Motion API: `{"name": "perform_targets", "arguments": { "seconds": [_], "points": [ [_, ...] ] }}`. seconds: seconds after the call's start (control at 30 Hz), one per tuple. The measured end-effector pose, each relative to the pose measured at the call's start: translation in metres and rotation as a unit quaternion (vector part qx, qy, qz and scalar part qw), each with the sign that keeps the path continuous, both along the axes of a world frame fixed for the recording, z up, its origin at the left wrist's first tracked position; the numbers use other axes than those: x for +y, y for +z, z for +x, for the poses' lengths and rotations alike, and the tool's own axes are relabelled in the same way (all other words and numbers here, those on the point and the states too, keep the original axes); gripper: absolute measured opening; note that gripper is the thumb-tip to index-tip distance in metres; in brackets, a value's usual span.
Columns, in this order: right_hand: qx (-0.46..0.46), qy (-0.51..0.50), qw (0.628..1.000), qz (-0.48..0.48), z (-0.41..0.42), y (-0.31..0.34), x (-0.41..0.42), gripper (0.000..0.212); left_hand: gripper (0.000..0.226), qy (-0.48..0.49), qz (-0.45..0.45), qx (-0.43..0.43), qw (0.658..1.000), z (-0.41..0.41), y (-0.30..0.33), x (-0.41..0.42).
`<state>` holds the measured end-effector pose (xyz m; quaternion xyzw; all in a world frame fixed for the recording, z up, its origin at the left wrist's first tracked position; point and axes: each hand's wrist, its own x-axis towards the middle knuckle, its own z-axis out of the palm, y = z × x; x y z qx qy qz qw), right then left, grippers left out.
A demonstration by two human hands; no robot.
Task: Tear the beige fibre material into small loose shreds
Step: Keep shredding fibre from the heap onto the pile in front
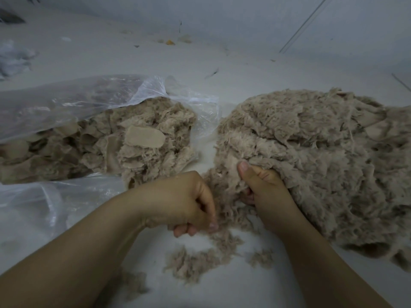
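So the whole thing here comes down to the short bit of beige fluffy fibre clump [224,192] stretched between the two fists; its long axis runs roughly from 7 o'clock up to 1 o'clock, from the left hand [189,203] toward the right hand [262,187]; the hands are near each other, not touching as far as I can see.

The right hand is clamped on the near edge of the big shaggy beige fibre heap [311,165], thumb up on top and fingers buried underneath; the heap spreads away from it toward 2 and 3 o'clock. The left hand is curled tight, pinching the tuft's lower end with knuckles up; its fingertips are mostly hidden, so I can't say how much it has hold of.

My guess is the next pull goes toward 7 or 8 o'clock with the left hand while the right just anchors; the right hand is the one nearer the heap.

Small loose beige shreds [193,261] lie on the pale grey worktop [244,290] at 6 o'clock; a clear plastic bag [66,103] of chunkier beige fibre pieces [138,141] sits at 10 o'clock, well apart from the pull.
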<state>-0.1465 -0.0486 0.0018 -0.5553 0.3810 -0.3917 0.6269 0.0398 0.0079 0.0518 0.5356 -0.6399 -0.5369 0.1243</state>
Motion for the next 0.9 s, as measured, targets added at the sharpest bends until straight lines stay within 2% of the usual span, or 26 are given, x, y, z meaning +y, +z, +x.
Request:
{"name": "perform_targets", "arguments": {
  "seconds": [0.07, 0.13, 0.23, 0.3, 0.47, 0.63, 0.8, 0.9],
  "points": [
    [-0.009, 0.020, 1.000, -0.012, -0.001, -0.001, 0.001, 0.043, 0.013, -0.012, -0.001, -0.005, 1.000, 0.000, 0.000, 0.001],
    [-0.012, 0.038, 0.999, -0.030, 0.001, 0.000, 0.002, 0.033, 0.016, 0.063, -0.024, 0.027, 0.997, -0.004, 0.000, -0.002],
    [-0.021, 0.061, 0.998, -0.016, 0.001, 0.003, 0.003, 0.021, 0.051, 0.202, -0.074, 0.081, 0.973, -0.013, -0.007, -0.010],
    [-0.030, 0.059, 0.998, 0.000, 0.001, 0.003, 0.002, 0.020, 0.045, 0.232, -0.117, 0.112, 0.959, -0.025, -0.013, -0.013],
    [-0.019, 0.029, 0.999, 0.021, 0.002, 0.004, 0.001, 0.036, 0.025, 0.255, -0.156, 0.225, 0.927, -0.035, -0.030, -0.020],
    [-0.054, 0.029, 0.998, 0.011, 0.005, 0.002, -0.001, 0.039, 0.026, 0.244, -0.189, 0.251, 0.917, -0.035, -0.042, -0.023],
    [-0.063, -0.054, 0.996, 0.023, 0.007, 0.002, -0.001, 0.048, 0.026, 0.292, -0.154, 0.357, 0.874, -0.032, -0.046, -0.018],
    [-0.032, -0.042, 0.999, 0.008, 0.007, 0.000, -0.001, 0.042, 0.035, 0.302, -0.181, 0.339, 0.873, -0.029, -0.049, -0.016]
  ]
}}
